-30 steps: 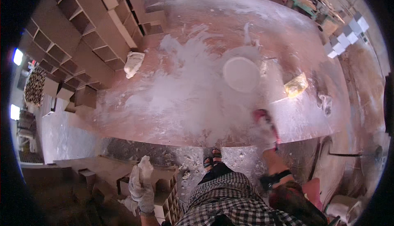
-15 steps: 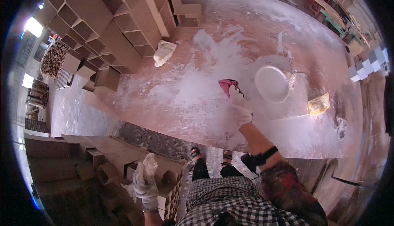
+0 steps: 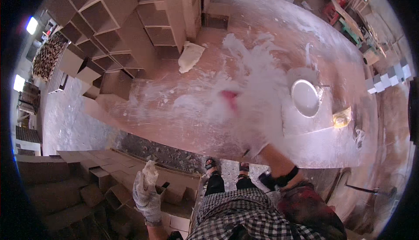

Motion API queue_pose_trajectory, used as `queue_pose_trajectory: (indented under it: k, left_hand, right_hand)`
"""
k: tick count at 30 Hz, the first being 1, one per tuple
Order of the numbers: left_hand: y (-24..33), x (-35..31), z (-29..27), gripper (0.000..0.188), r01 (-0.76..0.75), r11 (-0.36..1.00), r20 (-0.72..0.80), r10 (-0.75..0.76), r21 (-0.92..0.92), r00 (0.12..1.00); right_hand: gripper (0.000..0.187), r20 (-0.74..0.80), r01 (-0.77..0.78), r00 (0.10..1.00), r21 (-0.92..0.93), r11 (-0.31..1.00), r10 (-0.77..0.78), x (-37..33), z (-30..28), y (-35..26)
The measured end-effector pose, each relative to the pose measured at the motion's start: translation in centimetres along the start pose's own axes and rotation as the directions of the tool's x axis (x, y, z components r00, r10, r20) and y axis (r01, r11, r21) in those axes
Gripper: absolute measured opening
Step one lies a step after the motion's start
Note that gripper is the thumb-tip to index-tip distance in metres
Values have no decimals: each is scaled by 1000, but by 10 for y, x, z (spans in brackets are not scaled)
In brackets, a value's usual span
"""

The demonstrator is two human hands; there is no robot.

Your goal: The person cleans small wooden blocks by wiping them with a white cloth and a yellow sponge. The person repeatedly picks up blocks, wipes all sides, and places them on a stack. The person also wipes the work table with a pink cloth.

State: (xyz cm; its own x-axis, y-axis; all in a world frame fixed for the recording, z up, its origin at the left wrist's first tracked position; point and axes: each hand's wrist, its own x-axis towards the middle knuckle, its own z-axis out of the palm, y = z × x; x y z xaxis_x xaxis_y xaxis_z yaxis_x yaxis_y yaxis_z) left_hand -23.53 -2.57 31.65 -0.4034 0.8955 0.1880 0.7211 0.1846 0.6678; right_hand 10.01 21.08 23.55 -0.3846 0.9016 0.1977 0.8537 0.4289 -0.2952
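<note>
Broadly, a big reddish-brown surface [image 3: 244, 30] fills the middle of the view, smeared thick with white powder or paste, heaviest from centre toward 2 o'clock. At 10 to 12 o'clock, stacks of open-celled brown box frames [image 3: 113, 26] stand on and beside the surface, likely set there out of the way of the smeared area. More brown blocks [image 3: 87, 183] are piled on the floor at 8 o'clock. A round white dish [image 3: 305, 98] sits on a pale slab at 3 o'clock, close to reach. A lumpy white rag [image 3: 190, 56] lies at 12 o'clock near the frames, and a small yellow scrap [image 3: 341, 118] lies just right of the dish.

The right hand [image 3: 255, 142], gloved and blurred, is stretched over the surface's near edge; a pinkish-red thing [image 3: 230, 98] shows beyond it, but whether that hand grips it I cannot tell. The left hand [image 3: 147, 190], in a white glove, hangs loosely curled and empty at 7 o'clock, clear of the surface.
</note>
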Motion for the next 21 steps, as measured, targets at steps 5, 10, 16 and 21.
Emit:
queue_pose_trajectory:
  k: [5, 10, 16, 21]
  left_hand:
    - [-21, 3, -14, 51, -204, 950, 44, 199, 238, 979]
    - [-69, -17, -16, 50, -32, 974, -123, 4, -226, 992]
    - [-70, 2, -33, 47, -54, 996, -148, 64, 73, 987]
    - [-75, -7, -45, 48, -71, 992, -181, 90, 108, 979]
  right_hand:
    - [37, -211, -402, 907, -179, 898, 364, 68, -26, 78]
    - [38, 157, -1, 988, 44, 999, -6, 50, 62, -101]
    - [37, 553, -367, 786, 777, 511, -276, 17, 21, -212]
    - [23, 383, -440, 895, 675, 593, 229, 45, 35, -69]
